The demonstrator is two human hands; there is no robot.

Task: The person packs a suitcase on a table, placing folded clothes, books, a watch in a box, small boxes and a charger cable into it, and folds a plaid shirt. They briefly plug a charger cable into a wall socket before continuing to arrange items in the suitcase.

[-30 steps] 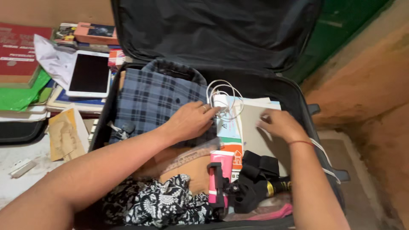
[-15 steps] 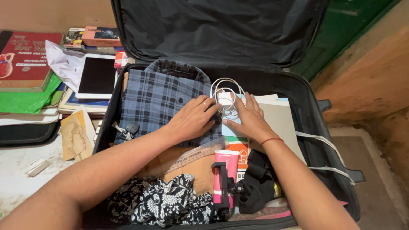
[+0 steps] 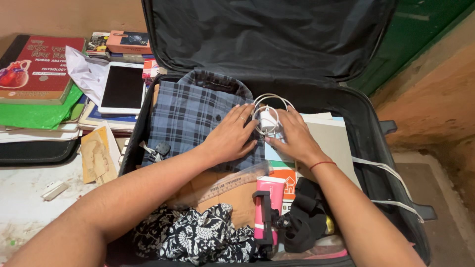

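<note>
In the head view, both hands are lying inside an open black suitcase (image 3: 368, 133). The left hand (image 3: 230, 136) is resting flat with spread fingers on a folded blue checked shirt (image 3: 190, 116); it is open and is gripping nothing. Its fingertips are reaching the edge of a white charger with coiled cable (image 3: 268, 116). The right hand (image 3: 292, 136) is lying just beside it, fingers stretched over the lower part of the cable coil and touching it, not closing around it. The charger is sitting at the top middle of the suitcase, between the shirt and a stack of grey and light blue books (image 3: 329, 138), partly on that stack.

Below the hands, a clear ruler (image 3: 235, 182) is lying slanted on brown cloth. A pink phone holder (image 3: 267, 207), black straps (image 3: 307, 217) and a black and white flowered cloth (image 3: 198, 237) are filling the near end. The forearms are covering part of these things.

Left of the suitcase, a white tablet (image 3: 122, 88), a red book (image 3: 37, 62) and a green plastic sheet (image 3: 42, 111) are lying on the floor.
</note>
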